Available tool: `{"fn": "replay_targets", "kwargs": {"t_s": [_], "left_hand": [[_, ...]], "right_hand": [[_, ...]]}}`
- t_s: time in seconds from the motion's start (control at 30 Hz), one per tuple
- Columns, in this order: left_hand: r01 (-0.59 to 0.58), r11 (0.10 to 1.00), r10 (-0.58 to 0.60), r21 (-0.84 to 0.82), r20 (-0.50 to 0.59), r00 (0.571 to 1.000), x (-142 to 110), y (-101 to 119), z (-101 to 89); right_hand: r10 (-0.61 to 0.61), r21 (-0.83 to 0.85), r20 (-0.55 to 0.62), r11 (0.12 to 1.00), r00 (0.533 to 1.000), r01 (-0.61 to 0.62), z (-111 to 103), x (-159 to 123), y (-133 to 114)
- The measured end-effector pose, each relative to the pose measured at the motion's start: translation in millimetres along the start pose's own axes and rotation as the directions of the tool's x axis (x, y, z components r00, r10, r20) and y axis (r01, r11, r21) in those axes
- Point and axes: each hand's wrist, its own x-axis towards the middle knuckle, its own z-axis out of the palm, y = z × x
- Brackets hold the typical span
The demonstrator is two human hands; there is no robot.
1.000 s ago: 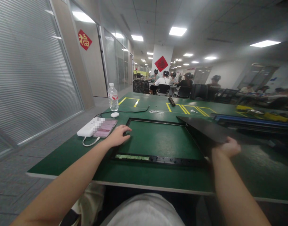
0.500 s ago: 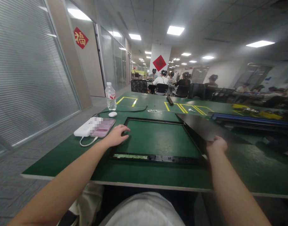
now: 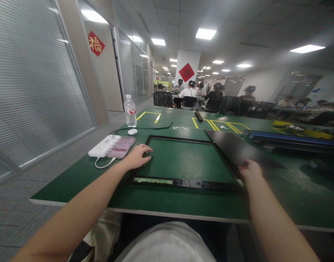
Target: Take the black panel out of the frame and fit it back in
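Observation:
A thin, dark, flat panel (image 3: 238, 147) slants over the right side of a black rectangular frame (image 3: 180, 139). My right hand (image 3: 251, 169) is closed on the panel's near edge. The frame lies flat on the green table, with a light green strip (image 3: 153, 181) along its near bar. My left hand (image 3: 139, 156) rests at the frame's left side, fingers and thumb apart. It covers part of that side, so whether it presses on the bar is hidden.
Left of the frame are a phone (image 3: 121, 147), a white power bank (image 3: 99, 145) with a cable, a white mouse-like object (image 3: 132, 132) and a water bottle (image 3: 130, 112). Long dark-blue parts (image 3: 289, 140) lie at the right. Several people sit beyond the green table (image 3: 74, 182).
The panel's tilt looks slightly lower, with my right hand still holding it. My left hand keeps its place by the frame. The whole view has shifted a little.

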Motion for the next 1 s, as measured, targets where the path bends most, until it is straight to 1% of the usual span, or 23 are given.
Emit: {"fn": "replay_targets", "kwargs": {"t_s": [0.1, 0.3, 0.4, 0.57, 0.77, 1.0], "left_hand": [[-0.004, 1.0, 0.003, 0.023, 0.014, 1.0, 0.2, -0.3, 0.5], [-0.012, 0.998, 0.01, 0.054, 0.035, 0.999, 0.1, 0.2, 0.3], [-0.005, 0.999, 0.004, 0.042, 0.035, 0.999, -0.3, 1.3, -0.5], [0.002, 1.0, -0.002, 0.013, 0.02, 1.0, -0.8, 2.6, -1.7], [0.008, 1.0, -0.008, -0.028, 0.007, 1.0, -0.7, 3.1, -2.2], [0.001, 1.0, -0.001, -0.021, 0.011, 1.0, 0.3, 0.9, -0.6]], "right_hand": [[0.013, 0.005, 0.021, 1.0, 1.0, -0.013, -1.2, 3.1, 0.1], [0.059, 0.009, -0.006, 0.998, 0.998, -0.059, -0.7, 2.6, -1.6], [0.072, 0.017, -0.013, 0.997, 0.997, -0.072, -0.3, 1.9, -2.3], [0.088, 0.023, 0.024, 0.996, 0.996, -0.088, 0.4, 1.6, -1.5], [0.068, 0.038, -0.003, 0.997, 0.998, -0.068, 1.4, -3.2, -0.4], [0.091, 0.029, -0.006, 0.995, 0.996, -0.091, 2.1, -5.3, -1.5]]}}
